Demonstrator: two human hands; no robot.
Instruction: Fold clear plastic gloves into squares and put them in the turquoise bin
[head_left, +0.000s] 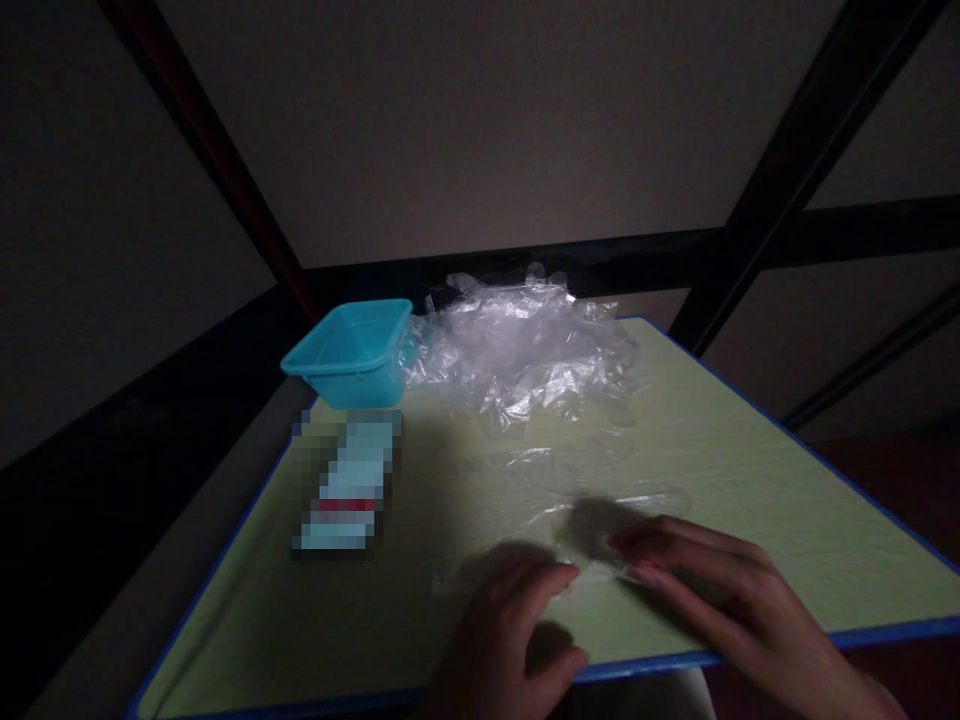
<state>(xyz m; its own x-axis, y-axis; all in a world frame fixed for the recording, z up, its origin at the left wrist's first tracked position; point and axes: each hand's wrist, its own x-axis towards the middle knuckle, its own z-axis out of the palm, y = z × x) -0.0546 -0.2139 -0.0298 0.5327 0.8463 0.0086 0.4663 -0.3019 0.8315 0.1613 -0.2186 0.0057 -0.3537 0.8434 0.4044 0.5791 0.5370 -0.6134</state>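
Note:
A thin, clear plastic glove (592, 574) lies flat near the front of the table, hard to make out against the pale top. The fingertips of my right hand (720, 580) are pinched together at its right part. My left hand (510, 625) is lower and to the left, its thumb and forefinger apart. Its other fingers are partly hidden, and plastic shows just beyond them. Farther back, one more flat clear glove (562, 460) lies before a large crumpled heap of clear plastic gloves (525, 345).
At the back left stands a turquoise plastic basin (345, 385), touching the heap. A blurred-out flat rectangular object (352, 480) lies in front of it. The pale wood-grain table (750, 470) has a blue edge. Behind rises a grey panel (487, 130) with dark bars.

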